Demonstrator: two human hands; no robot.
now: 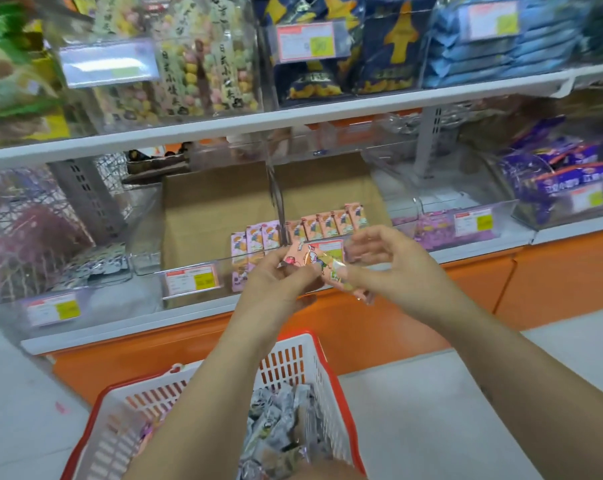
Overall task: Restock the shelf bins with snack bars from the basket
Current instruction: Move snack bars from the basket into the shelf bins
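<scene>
- We see two bare forearms reaching forward from the bottom of the view toward a low shop shelf. The picture is slightly blurred.
- Between the hands is one snack bar (315,263) in a peach wrapper with cartoon figures. It is held in the air just in front of the clear front wall of a shelf bin (206,266).
- The left hand (282,277) pinches the bar's upper-left end. The right hand (379,263) has its thumb on the lower-right end, with the other fingers loosely fanned above. Both hands grip the bar, though blur hides exactly how the right fingers sit.
- The bar's long axis runs crosswise, sloping down toward the right.
- Directly beyond the hands, inside the bin, matching peach bars (328,225) stand upright in a row. Pink bars (258,237) stand to their left, past a clear divider (276,195).
- We judge the coming move turns on this: the bar lies sideways while its row stands on end, so it needs turning upright and carrying forward over the wall. The right hand sits straight below the peach row, so it is nearer.
- Close to us, a white basket (286,362) with a red rim holds silver packets (279,420).
</scene>
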